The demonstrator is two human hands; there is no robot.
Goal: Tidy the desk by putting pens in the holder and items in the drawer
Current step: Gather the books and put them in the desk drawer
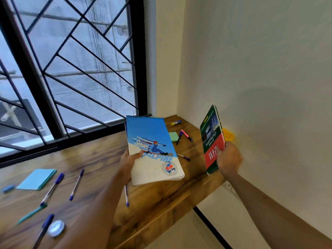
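Head view: left hand (128, 158) grips blue notebook (152, 150), right hand (229, 157) grips green book (212, 139), both lifted over desk (158, 200). Step looks like clearing books. Pens (76, 185) lie loose; next needs the drawer, unseen.

Blue pens (76, 184) lay scattered flat across the wooden desk (158, 200); a blue notebook (154, 150) and green-red book (212, 139) were held above it.

Yellow holder (228, 135) (mostly) hidden behind green book (212, 139).
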